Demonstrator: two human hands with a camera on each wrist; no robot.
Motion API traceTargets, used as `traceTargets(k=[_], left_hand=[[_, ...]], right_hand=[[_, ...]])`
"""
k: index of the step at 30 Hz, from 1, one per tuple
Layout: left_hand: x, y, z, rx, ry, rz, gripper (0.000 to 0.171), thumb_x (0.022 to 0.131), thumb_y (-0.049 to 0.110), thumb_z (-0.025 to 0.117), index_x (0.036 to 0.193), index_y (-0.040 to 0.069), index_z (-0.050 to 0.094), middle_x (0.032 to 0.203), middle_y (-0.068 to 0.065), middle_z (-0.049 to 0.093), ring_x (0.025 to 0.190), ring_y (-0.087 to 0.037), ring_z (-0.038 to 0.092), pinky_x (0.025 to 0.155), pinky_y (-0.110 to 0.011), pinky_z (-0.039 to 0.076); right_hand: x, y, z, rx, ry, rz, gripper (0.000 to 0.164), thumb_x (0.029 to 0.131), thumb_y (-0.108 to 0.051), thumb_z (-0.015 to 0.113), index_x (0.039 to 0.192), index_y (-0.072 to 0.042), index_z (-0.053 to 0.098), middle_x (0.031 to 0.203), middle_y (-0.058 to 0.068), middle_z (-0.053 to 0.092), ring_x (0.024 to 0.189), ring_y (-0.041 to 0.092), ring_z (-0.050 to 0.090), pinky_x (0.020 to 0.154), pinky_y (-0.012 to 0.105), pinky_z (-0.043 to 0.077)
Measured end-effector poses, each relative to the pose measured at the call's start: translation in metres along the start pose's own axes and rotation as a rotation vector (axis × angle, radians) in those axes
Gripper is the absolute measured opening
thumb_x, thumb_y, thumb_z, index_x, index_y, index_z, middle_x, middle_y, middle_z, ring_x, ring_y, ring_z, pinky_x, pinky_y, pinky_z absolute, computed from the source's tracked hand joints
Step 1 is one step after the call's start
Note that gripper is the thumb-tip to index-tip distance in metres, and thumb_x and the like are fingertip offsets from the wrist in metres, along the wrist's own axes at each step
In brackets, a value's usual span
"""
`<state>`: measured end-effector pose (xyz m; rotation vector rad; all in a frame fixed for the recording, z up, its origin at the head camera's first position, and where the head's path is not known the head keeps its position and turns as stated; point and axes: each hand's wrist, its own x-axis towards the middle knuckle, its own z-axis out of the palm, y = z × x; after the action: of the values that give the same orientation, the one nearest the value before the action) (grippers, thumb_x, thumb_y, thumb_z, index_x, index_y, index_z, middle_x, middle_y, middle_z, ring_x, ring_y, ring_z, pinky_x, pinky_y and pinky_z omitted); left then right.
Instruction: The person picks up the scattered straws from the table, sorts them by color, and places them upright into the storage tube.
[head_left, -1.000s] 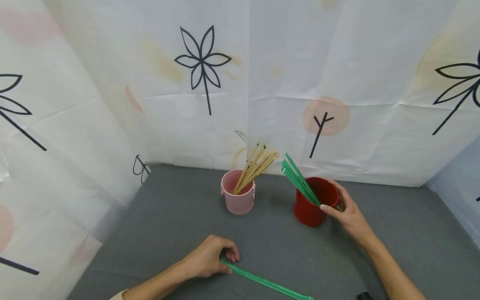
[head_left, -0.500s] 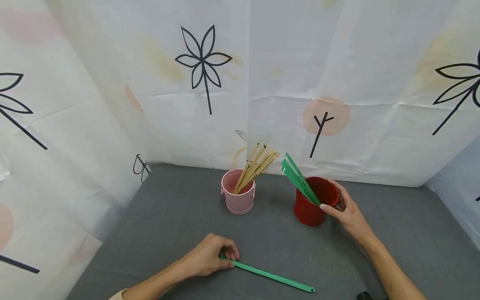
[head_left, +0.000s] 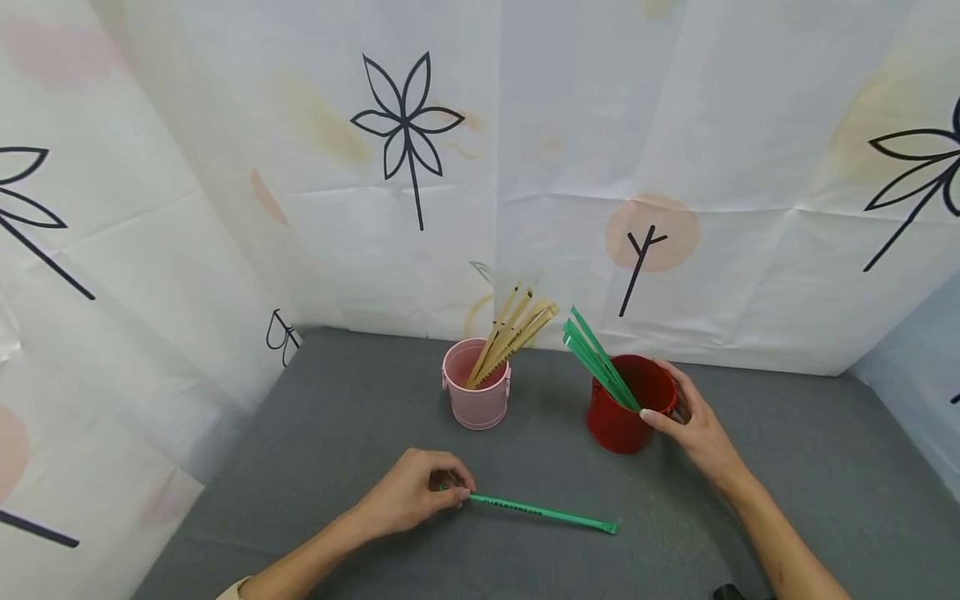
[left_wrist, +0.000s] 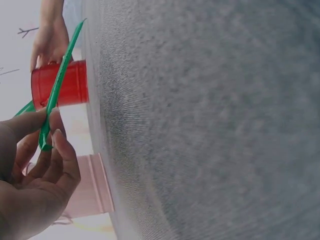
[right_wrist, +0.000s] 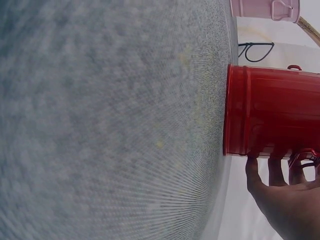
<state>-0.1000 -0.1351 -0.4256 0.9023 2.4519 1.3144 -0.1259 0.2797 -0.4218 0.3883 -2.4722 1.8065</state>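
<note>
My left hand (head_left: 412, 493) pinches one end of a slim green wrapped straw (head_left: 543, 510) between thumb and fingers. Its free end, flat and sealed, points right above the grey tabletop; in the left wrist view the straw (left_wrist: 61, 77) passes in front of the red bucket. My right hand (head_left: 696, 433) grips that red bucket (head_left: 617, 427) by its right side, thumb at the rim, fingers partly hidden behind. Several green straws (head_left: 600, 358) lean to the left inside it. In the right wrist view, fingertips touch the bucket's (right_wrist: 275, 110) side near a small handle.
A pink bucket (head_left: 480, 410) holding several tan wrapped straws (head_left: 513, 340) stands left of the red one. Behind both rises a white cloth backdrop (head_left: 555, 167) with printed leaves. A small black object (head_left: 727, 592) sits at the bottom edge, beside my right forearm.
My left hand has lifted the straw and moved slightly away from me, the free end rising most. My right hand and both buckets have stayed in place.
</note>
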Motion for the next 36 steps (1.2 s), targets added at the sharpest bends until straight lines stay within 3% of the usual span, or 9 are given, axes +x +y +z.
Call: traceTargets(k=[7, 16, 23, 29, 36], left_hand=[[0.004, 0.005, -0.002, -0.037, 0.093, -0.046, 0.009, 0.086, 0.01, 0.077, 0.091, 0.017, 0.075, 0.081, 0.01, 0.07, 0.071, -0.006, 0.064, 0.062, -0.024, 0.052], [0.011, 0.011, -0.009, -0.14, 0.164, -0.035, 0.016, 0.081, 0.003, 0.081, 0.094, 0.01, 0.075, 0.088, 0.006, 0.071, 0.073, -0.008, 0.063, 0.071, -0.025, 0.055], [0.018, 0.018, -0.016, -0.2, 0.173, -0.022, 0.016, 0.083, 0.001, 0.078, 0.096, 0.01, 0.074, 0.09, -0.004, 0.072, 0.073, -0.013, 0.065, 0.073, -0.028, 0.057], [0.024, 0.03, -0.027, -0.354, 0.144, -0.023, 0.015, 0.087, 0.009, 0.077, 0.101, 0.007, 0.072, 0.09, -0.009, 0.07, 0.074, -0.026, 0.066, 0.072, -0.028, 0.056], [0.035, 0.041, -0.039, -0.355, 0.202, 0.003, 0.015, 0.087, 0.008, 0.077, 0.101, 0.007, 0.072, 0.092, -0.009, 0.068, 0.076, -0.025, 0.067, 0.073, -0.03, 0.057]], right_hand=[[0.0, 0.001, 0.0, 0.005, -0.003, -0.002, 0.071, 0.099, -0.007, 0.059, 0.158, -0.018, 0.021, 0.149, 0.006, 0.038, 0.126, 0.006, 0.042, 0.09, 0.012, 0.043], [0.0, 0.002, -0.001, 0.021, -0.003, -0.009, 0.071, 0.099, -0.006, 0.058, 0.158, -0.017, 0.021, 0.147, 0.001, 0.039, 0.125, 0.007, 0.043, 0.091, 0.012, 0.043], [0.0, 0.002, 0.0, 0.014, 0.001, -0.006, 0.07, 0.099, -0.007, 0.059, 0.158, -0.018, 0.022, 0.148, 0.003, 0.039, 0.126, 0.008, 0.042, 0.091, 0.012, 0.042], [0.0, 0.002, 0.0, 0.014, 0.002, -0.001, 0.071, 0.099, -0.007, 0.059, 0.158, -0.018, 0.022, 0.148, 0.003, 0.039, 0.126, 0.006, 0.042, 0.092, 0.012, 0.041], [-0.001, 0.0, 0.0, 0.012, 0.002, 0.003, 0.071, 0.099, -0.007, 0.059, 0.158, -0.018, 0.022, 0.148, 0.003, 0.039, 0.125, 0.006, 0.043, 0.091, 0.012, 0.042]])
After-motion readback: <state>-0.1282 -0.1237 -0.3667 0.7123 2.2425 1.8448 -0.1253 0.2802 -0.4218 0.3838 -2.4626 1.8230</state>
